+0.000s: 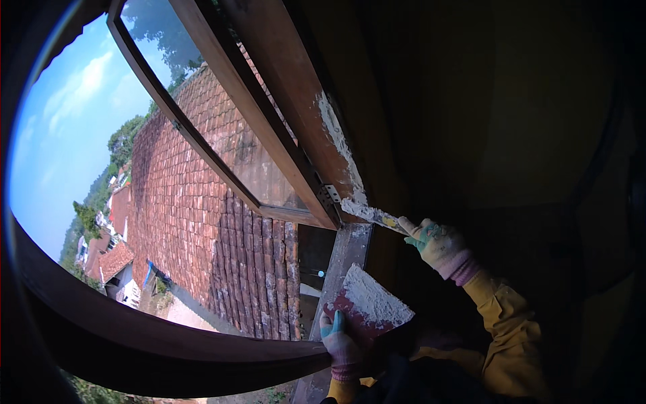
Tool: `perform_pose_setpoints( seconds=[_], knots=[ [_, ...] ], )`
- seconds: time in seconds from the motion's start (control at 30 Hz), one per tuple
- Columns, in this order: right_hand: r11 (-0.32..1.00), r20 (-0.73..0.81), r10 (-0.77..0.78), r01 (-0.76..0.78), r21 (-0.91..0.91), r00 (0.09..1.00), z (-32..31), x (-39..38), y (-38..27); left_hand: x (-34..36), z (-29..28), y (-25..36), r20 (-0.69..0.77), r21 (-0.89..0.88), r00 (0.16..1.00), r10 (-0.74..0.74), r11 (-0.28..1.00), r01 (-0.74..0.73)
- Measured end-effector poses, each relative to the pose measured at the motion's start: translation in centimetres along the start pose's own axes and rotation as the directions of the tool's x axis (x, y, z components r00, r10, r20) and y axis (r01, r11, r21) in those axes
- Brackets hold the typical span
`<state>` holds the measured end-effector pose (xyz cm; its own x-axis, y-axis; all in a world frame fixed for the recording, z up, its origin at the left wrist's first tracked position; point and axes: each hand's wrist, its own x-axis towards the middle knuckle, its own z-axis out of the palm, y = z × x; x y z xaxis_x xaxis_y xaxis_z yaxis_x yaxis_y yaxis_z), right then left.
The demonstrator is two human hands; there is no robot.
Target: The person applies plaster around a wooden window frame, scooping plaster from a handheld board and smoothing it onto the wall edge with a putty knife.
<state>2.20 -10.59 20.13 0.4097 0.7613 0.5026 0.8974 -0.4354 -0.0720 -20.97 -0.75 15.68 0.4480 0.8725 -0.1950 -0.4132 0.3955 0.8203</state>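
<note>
My right hand [439,248], in a pale work glove with green patches, is closed round the handle of a putty knife [389,220]. White putty [360,210] coats the knife's blade, which is at the lower corner of the wooden window frame [306,94]. A rough white streak of putty [338,138] runs up that frame. My left hand [342,347], also gloved, grips a dark red board [360,326] by its edge. A thick layer of white putty [377,299] covers the board's upper part. The board is over the window sill [344,252].
A glazed window sash [259,111] stands swung outward, with a metal hinge [330,194] near the knife. A curved-looking wooden rail [168,340] crosses the lower left. Outside is a tiled roof [202,182], well below. The wall [511,135] at right is dark.
</note>
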Motion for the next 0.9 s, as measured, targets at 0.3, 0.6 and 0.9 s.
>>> perform_pose_setpoints(
  seconds=[0.3, 0.6, 0.9],
  knots=[
    [0.929, 0.023, -0.174, 0.172, -0.329, 0.984, -1.6, 1.7, 5.7, -0.2, -0.1, -1.2, -0.106, -0.019, 0.994, 0.030, 0.999, -0.032],
    [0.928, 0.077, -0.202, 0.216, -0.303, 0.976, 0.1, 2.3, 7.8, -0.6, 1.6, -0.7, -0.234, -0.015, 0.972, 0.036, 0.999, -0.041],
    [0.953, 0.057, -0.206, 0.214, -0.215, 0.977, 0.1, 1.7, 7.9, 0.6, 1.0, -1.5, -0.272, 0.018, 0.961, 0.053, 0.999, -0.049]
  ],
)
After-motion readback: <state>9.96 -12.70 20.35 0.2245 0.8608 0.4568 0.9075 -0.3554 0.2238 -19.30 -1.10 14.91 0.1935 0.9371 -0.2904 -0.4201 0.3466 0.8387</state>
